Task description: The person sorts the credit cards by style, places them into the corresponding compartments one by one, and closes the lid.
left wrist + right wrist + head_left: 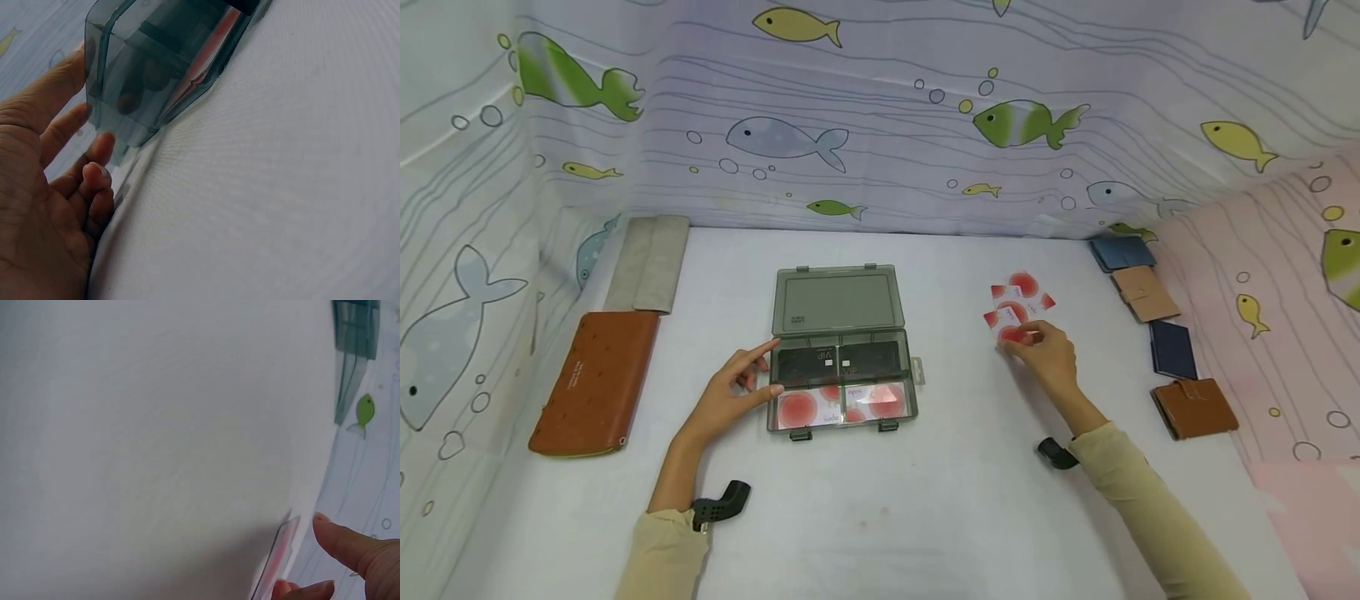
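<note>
A translucent green box (838, 300) lies with its hinged lid folded back. Black cards marked VIP (870, 358) fill its two rear compartments, and white cards with red circles (876, 402) sit in the two front ones. At the box's left side, my left hand (721, 402) touches the wall with index finger and thumb spread; the other fingers bend loosely. To the right, two groups of similar red-and-white cards (1024, 285) overlap on the table. My right hand (1051, 357) is at their near edge, thumb and fingers apart in the right wrist view, beside a tilted-looking card (278, 556).
A brown wallet (597, 383) and a grey wallet (651, 262) lie at the left. Along the right edge are a blue wallet (1122, 252), a tan one (1145, 293), a navy one (1173, 349) and a brown one (1197, 407). Fish-patterned cloth (902, 158) walls the table.
</note>
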Demonstrator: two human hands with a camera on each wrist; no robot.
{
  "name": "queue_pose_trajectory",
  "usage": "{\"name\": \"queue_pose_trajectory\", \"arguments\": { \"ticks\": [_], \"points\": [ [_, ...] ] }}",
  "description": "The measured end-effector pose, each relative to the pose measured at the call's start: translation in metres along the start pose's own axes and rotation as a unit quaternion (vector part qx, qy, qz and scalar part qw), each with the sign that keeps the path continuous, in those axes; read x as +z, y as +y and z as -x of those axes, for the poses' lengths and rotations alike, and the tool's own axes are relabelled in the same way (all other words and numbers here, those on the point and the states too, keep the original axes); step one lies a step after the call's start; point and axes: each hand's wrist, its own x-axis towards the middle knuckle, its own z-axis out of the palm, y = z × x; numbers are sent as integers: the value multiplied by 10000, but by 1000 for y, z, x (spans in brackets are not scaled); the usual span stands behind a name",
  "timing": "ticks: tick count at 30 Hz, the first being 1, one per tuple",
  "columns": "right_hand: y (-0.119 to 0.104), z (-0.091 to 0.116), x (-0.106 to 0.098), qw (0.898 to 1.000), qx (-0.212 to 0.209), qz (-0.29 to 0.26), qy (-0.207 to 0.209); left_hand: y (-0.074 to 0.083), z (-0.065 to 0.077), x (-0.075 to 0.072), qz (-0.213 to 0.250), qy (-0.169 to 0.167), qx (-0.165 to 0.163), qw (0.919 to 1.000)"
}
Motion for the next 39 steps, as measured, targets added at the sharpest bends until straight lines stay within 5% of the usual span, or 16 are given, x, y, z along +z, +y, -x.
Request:
{"name": "queue_pose_trajectory", "arguments": {
  "ticks": [8, 19, 31, 39],
  "points": [
    [11, -4, -4, 9987, 358, 368, 32, 4, -1, 0, -17, 27, -6, 10000],
    [14, -5, -2, 9989, 465, -23, 66, 4, -2, 1, 28, 5, -54, 10000],
    [12, 2, -12, 9873, 269, -1563, 48, 4, -2, 2, 20, 10, -22, 10000],
    [-12, 14, -13, 9676, -181, -2370, -850, 3, 0, 1, -12, 26, -33, 10000]
  ]
}}
